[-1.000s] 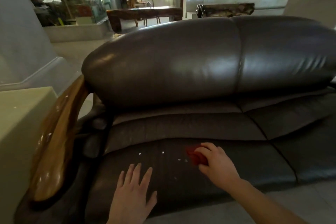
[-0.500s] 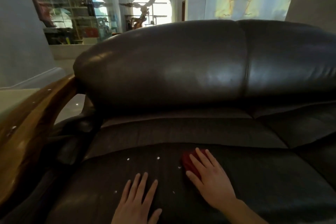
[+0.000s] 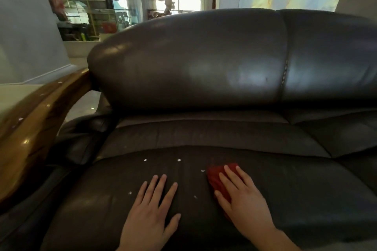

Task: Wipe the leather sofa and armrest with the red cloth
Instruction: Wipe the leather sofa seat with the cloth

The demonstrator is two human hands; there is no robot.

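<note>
Crumbs [image 3: 179, 160] dot the seat cushion [image 3: 306, 199], so we press the red cloth [image 3: 216, 179] flat under our right hand [image 3: 242, 199] (fingers spread wide), while our left hand [image 3: 153, 210] rests empty and splayed beside it, likely bracing us; the wooden armrest [image 3: 30, 128] waits.

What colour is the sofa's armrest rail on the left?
Glossy golden-brown wood, flecked with white specks: the armrest rail, clearest in the head view.

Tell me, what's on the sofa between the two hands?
In the head view, one small white speck lies on the dark brown leather sofa seat between the left hand and the right hand pressing the red cloth.
</note>
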